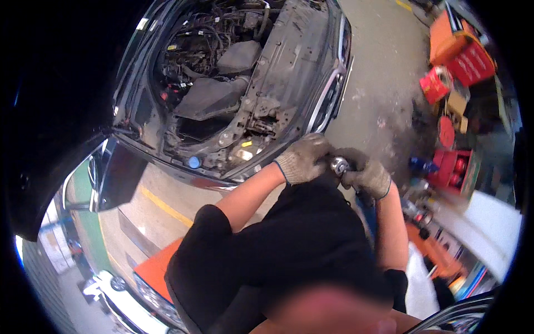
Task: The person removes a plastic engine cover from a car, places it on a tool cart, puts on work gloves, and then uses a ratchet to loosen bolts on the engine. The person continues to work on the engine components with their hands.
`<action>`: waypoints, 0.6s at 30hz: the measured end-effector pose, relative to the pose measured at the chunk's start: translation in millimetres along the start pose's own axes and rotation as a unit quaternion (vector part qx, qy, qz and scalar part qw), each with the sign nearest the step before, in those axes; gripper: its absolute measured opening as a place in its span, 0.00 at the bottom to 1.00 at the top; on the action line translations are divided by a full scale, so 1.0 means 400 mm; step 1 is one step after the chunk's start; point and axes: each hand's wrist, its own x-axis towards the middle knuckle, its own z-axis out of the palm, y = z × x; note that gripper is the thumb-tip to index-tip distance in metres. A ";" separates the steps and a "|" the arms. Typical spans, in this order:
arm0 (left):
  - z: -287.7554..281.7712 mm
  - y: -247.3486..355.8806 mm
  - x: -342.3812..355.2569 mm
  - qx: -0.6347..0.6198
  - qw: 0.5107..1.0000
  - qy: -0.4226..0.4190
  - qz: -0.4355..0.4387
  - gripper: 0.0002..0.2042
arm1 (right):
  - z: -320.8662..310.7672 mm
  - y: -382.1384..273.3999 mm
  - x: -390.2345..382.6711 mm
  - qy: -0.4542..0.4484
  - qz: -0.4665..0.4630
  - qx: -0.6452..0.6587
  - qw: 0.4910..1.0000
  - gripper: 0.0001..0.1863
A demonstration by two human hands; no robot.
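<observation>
In front of my body, between the car's front edge and my black shirt, my two gloved hands come together. My right hand (pixel 368 175), in a dirty grey-beige knit glove, is closed around a shiny chrome tool with a round head that looks like a ratchet (pixel 339 165). My left hand (pixel 305 159), gloved alike, has its fingers curled against the other side of it. Gloves hide most of the tool, and its handle cannot be made out. Just beyond my left hand lies the car's open engine bay (pixel 219 103), with a black air box cover (pixel 211 97) and a blue cap (pixel 194 162).
At the right stand an orange tool cabinet (pixel 445 42), a red box (pixel 435 84) and a red bin (pixel 453 170) beside a white-topped bench (pixel 492 222). An opened car door (pixel 119 172) juts out at the left. A white car (pixel 130 306) is parked behind, lower left.
</observation>
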 end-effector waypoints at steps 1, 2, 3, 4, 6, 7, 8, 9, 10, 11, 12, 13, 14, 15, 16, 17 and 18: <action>0.008 -0.026 0.058 0.008 1.000 -0.010 -0.001 0.14 | -0.042 -0.040 0.017 -0.010 0.024 0.063 0.998 0.35; 0.018 -0.048 0.116 0.009 1.000 -0.004 -0.009 0.14 | -0.101 -0.057 0.038 -0.007 0.030 0.058 0.998 0.35; 0.029 -0.068 0.174 0.009 1.000 0.001 -0.017 0.13 | -0.162 -0.064 0.066 -0.004 0.036 0.053 0.998 0.35; 0.042 -0.094 0.238 0.008 1.000 0.005 -0.023 0.13 | -0.229 -0.066 0.098 0.002 0.041 0.049 0.998 0.35; 0.062 -0.147 0.370 -0.002 0.998 0.045 -0.047 0.15 | -0.364 -0.101 0.163 0.028 0.029 -0.006 0.999 0.35; 0.067 -0.167 0.440 -0.008 0.995 0.080 -0.053 0.15 | -0.423 -0.143 0.194 0.031 0.022 -0.017 0.999 0.35; 0.066 -0.182 0.507 -0.014 0.992 0.111 -0.061 0.15 | -0.477 -0.179 0.217 0.034 0.016 -0.023 0.999 0.35; 0.064 -0.211 0.585 -0.057 0.988 0.099 -0.105 0.13 | -0.553 -0.198 0.247 0.042 0.016 -0.091 0.995 0.34; 0.063 -0.242 0.654 -0.049 0.985 0.121 -0.110 0.13 | -0.626 -0.218 0.273 0.053 0.018 -0.157 0.986 0.33; 0.065 -0.264 0.727 -0.040 0.981 0.149 -0.120 0.13 | -0.694 -0.302 0.286 0.055 0.080 -0.258 0.961 0.32; 0.062 -0.284 0.796 -0.030 0.975 0.177 -0.130 0.13 | -0.764 -0.364 0.305 0.058 0.138 -0.356 0.923 0.31; 0.025 -0.272 0.864 -0.023 0.971 0.191 -0.144 0.11 | -0.830 -0.386 0.324 0.084 0.115 -0.377 0.915 0.29; 0.007 -0.285 0.928 -0.023 0.963 0.214 -0.163 0.12 | -0.895 -0.418 0.348 0.094 0.109 -0.399 0.906 0.29; -0.007 -0.299 0.996 -0.022 0.954 0.237 -0.183 0.12 | -0.954 -0.455 0.375 0.102 0.101 -0.421 0.896 0.28; -0.024 -0.319 1.059 -0.014 0.944 0.261 -0.200 0.12 | -1.013 -0.485 0.409 0.111 0.087 -0.441 0.886 0.27; -0.025 -0.347 1.109 -0.034 0.931 0.307 -0.193 0.12 | -1.074 -0.504 0.440 0.109 0.076 -0.434 0.891 0.26; -0.035 -0.365 1.151 -0.019 0.923 0.322 -0.208 0.12 | -1.125 -0.514 0.474 0.092 0.061 -0.401 0.910 0.25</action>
